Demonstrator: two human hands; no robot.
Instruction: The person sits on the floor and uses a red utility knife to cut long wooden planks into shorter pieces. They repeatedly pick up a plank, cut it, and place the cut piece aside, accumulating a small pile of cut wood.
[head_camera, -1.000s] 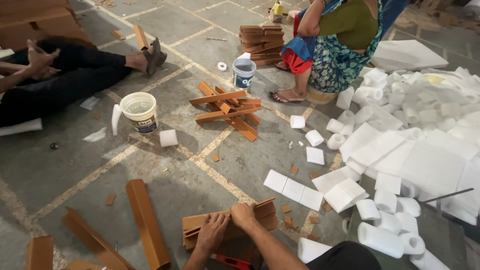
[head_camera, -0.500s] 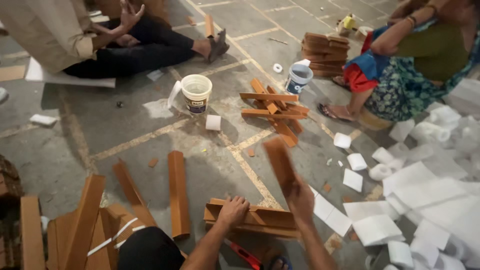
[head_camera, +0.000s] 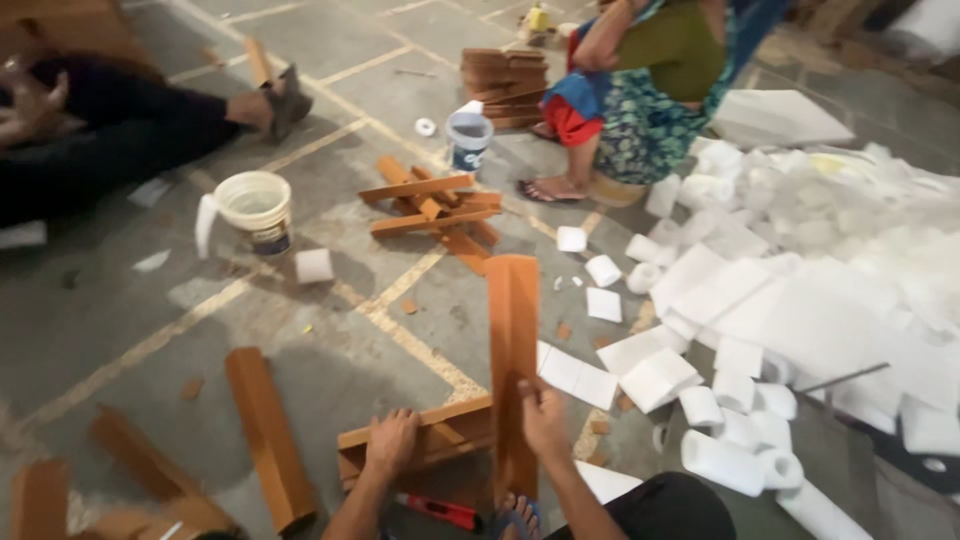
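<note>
- Right hand (head_camera: 545, 420): fingers curled shut round a long orange-brown angle strip (head_camera: 513, 370), gripping it approx. mid-length; strip stands near upright, top end pointing away from the person.
- Left hand (head_camera: 392, 440): flat, fingers loosely spread, pressing down on a low frame (head_camera: 430, 440) of the same orange-brown strips lying on the floor; frame sits just left of the upright strip, touching it near the base.
- Strips look rigid, smooth, folded to an L-section w/ matte finish.
- Red tool (head_camera: 440, 510) lies on the floor below the frame, by the person's foot.
- Loose strip (head_camera: 265, 435) lies flat to the left, apart from the hands.
- Grey concrete floor (head_camera: 130, 330) w/ pale painted lines.
- Right side: heap of white foam pieces (head_camera: 800, 300), flat slabs and short rolled tubes, soft-edged.
- Mid-distance: crossed pile of strips (head_camera: 435, 205), white bucket (head_camera: 255, 205), blue-white bucket (head_camera: 468, 138).
- Far: two other people sitting, one left in dark clothes, one in patterned skirt beside a stack of strips (head_camera: 505, 85).
</note>
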